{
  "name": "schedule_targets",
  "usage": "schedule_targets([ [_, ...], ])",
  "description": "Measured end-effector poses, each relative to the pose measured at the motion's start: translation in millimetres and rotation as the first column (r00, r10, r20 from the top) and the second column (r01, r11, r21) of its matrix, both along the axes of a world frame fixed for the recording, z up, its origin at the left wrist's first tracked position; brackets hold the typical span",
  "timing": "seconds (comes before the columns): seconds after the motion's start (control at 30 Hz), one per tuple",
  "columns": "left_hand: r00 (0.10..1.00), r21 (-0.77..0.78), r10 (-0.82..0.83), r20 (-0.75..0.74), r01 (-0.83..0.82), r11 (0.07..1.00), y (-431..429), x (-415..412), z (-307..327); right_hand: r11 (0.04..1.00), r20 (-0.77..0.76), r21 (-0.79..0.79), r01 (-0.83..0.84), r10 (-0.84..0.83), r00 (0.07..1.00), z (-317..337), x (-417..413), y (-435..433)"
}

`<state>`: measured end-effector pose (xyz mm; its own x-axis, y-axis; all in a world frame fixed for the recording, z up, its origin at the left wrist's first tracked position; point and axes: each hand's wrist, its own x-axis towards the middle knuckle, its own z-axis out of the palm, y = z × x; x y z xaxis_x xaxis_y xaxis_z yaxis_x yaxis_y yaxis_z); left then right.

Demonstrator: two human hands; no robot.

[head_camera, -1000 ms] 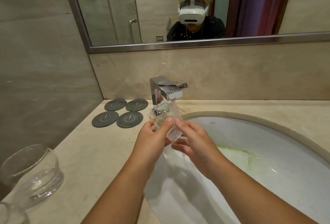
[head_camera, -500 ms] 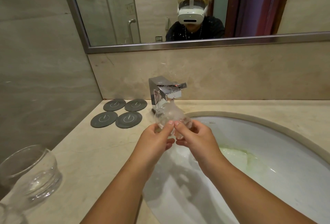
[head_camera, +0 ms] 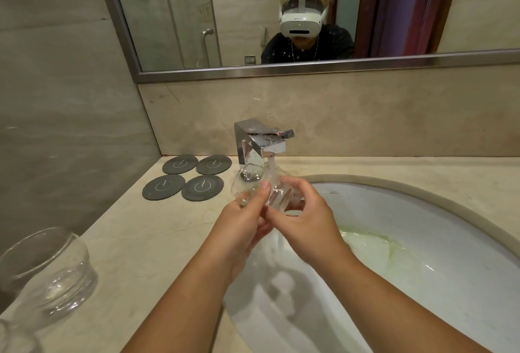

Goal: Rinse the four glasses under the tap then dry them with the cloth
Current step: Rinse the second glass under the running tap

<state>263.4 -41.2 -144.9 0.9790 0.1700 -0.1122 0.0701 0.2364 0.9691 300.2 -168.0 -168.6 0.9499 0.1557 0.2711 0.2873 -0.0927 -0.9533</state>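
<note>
A clear glass (head_camera: pixel 254 183) lies tilted under the running chrome tap (head_camera: pixel 260 143), its mouth toward the left. My left hand (head_camera: pixel 244 226) grips its near side with the thumb on the wall. My right hand (head_camera: pixel 304 217) holds its base end from the right. Water streams from the spout onto the glass and down into the white sink (head_camera: pixel 422 240). A second clear glass (head_camera: pixel 47 271) stands on the counter at the lower left, and the rim of a third glass (head_camera: pixel 14 335) shows at the bottom left corner. No cloth is in view.
Several dark round coasters (head_camera: pixel 194 176) lie on the beige counter (head_camera: pixel 135 240) left of the tap. A stone wall closes the left side. A mirror (head_camera: pixel 281 15) hangs above the backsplash. A greenish stain lies near the sink drain.
The glass has turned in my hands under the stream, going from more upright to lying tilted with its mouth to the left. Both hands stay on it over the sink.
</note>
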Motion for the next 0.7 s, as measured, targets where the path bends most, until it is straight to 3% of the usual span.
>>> schedule_targets([
  [0.23,0.997,-0.053,0.072,0.003,-0.072,0.996,-0.3,2.0,-1.2,1.000,0.023,0.015,-0.005,0.005,1.000,0.3,0.4,0.5],
  [0.47,0.986,-0.039,0.165,-0.010,-0.165,0.986,3.4,5.4,-5.3,0.967,-0.302,0.241,-0.085,0.158,0.940,5.3,3.8,1.1],
  [0.7,0.991,-0.115,0.109,-0.079,-0.117,0.986,3.6,7.0,0.0,0.978,-0.207,0.183,-0.098,0.136,0.969,2.0,0.7,-0.8],
])
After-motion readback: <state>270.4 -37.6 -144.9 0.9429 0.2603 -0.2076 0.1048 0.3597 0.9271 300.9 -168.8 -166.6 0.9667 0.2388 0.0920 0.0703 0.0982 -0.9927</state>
